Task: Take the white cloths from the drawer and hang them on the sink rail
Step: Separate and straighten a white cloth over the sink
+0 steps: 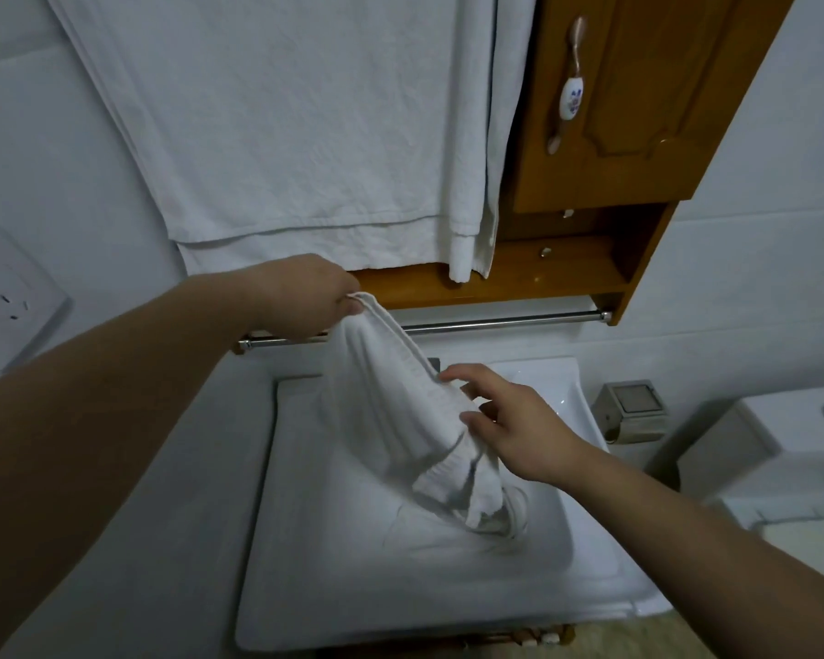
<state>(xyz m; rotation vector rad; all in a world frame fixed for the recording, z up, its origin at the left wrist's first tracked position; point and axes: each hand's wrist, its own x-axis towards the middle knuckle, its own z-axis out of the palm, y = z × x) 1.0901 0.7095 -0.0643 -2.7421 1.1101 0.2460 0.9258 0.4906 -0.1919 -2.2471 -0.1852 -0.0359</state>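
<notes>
A small white cloth (391, 406) hangs stretched between my two hands above the white sink (334, 563). My left hand (305, 292) pinches its upper corner, just in front of the chrome rail (495, 322) under the wooden shelf. Lower down, my right hand (510, 420) touches the cloth's edge with fingers spread, thumb and fingertips on the hem. The cloth's bottom end droops toward the basin's drain. The rail's left part is hidden behind my left hand and the cloth.
Large white towels (281, 135) hang on the wall above the rail. A wooden cabinet (629, 102) with a ceramic handle stands at upper right. A wall socket (6, 287) is at left, a metal paper holder (631, 411) and toilet tank (781, 444) at right.
</notes>
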